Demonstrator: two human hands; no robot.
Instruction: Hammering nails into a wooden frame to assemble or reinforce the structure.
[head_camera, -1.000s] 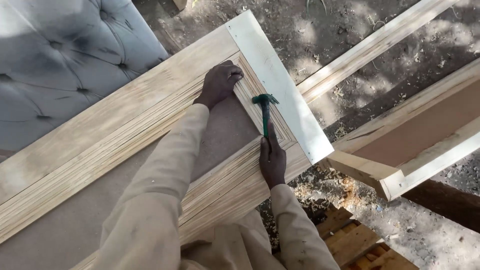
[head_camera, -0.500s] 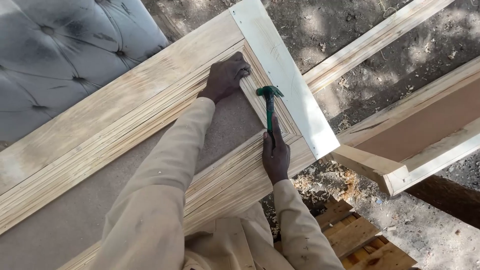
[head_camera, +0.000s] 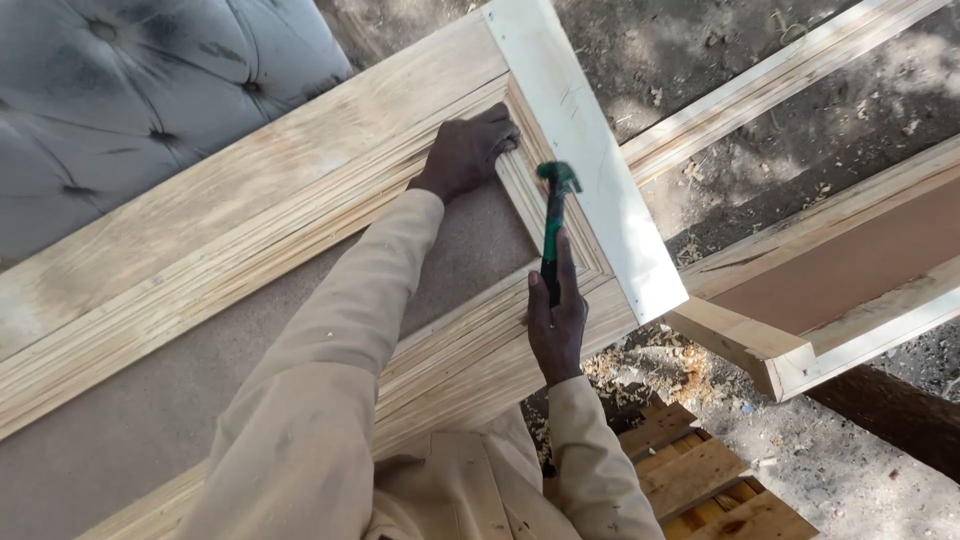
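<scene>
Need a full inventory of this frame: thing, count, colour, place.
hammer: 1, green, over the door's moulding near its white end rail, held in the right hand
wooden door: 1, pale wood with brown inset panel, across the centre
white end rail: 1, white, right end of the door
tufted cushion: 1, grey, upper left
second frame: 1, pale wood with brown panel, right
wooden rail: 1, pale, upper right on the ground
slatted wood: 1 stack, orange-brown, bottom right
wood shavings: scattered, pale, ground below the door
left hand: pressing the moulding corner
right hand: gripping the hammer handle
</scene>
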